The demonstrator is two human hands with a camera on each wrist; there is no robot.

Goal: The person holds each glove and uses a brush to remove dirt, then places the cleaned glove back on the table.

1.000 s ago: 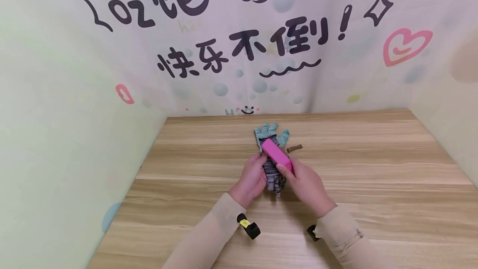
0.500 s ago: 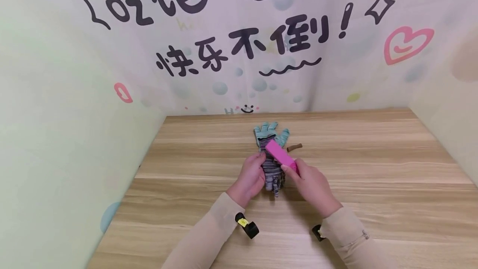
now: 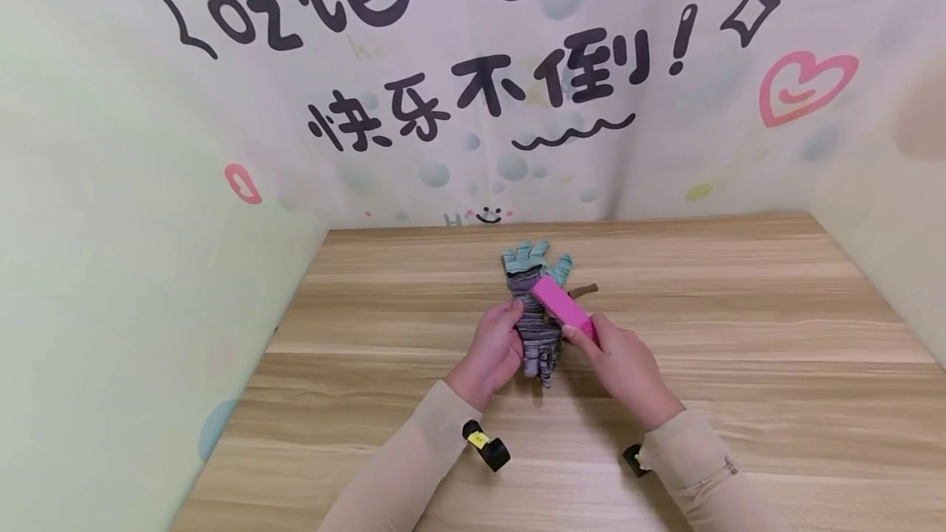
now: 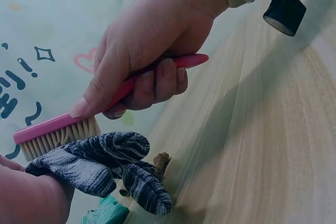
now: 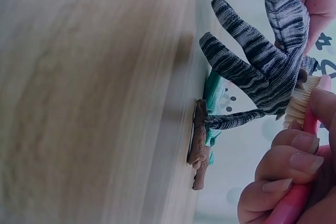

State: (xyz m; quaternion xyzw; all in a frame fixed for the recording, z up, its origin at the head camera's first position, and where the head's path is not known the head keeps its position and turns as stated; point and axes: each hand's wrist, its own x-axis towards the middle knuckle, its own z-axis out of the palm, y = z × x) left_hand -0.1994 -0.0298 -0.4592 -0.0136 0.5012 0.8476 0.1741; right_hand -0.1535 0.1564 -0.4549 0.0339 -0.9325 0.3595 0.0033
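Note:
A black-and-grey striped knit glove [image 3: 537, 323] is held up off the table by my left hand [image 3: 491, 347], which pinches its left edge with the thumb on top. My right hand [image 3: 621, 360] grips the handle of a pink brush [image 3: 562, 304], seen side-on in the left wrist view as a pink brush [image 4: 47, 129] with pale bristles. Those bristles touch the glove's surface in both wrist views. In the right wrist view the striped glove [image 5: 257, 61] has its fingers hanging spread. Behind it a teal glove [image 3: 517, 259] lies on the table, partly covered.
A brown, knobbly stick-like piece [image 3: 584, 291] lies on the wooden table [image 3: 369, 310] beside the teal glove, with a similar brown piece [image 5: 200, 176] against it. A printed white cloth [image 3: 473, 179] hangs behind the table's far edge.
The brush and right hand have shifted right and slightly down across the striped glove, uncovering more of its knit. The left hand keeps its hold, drifting slightly left.

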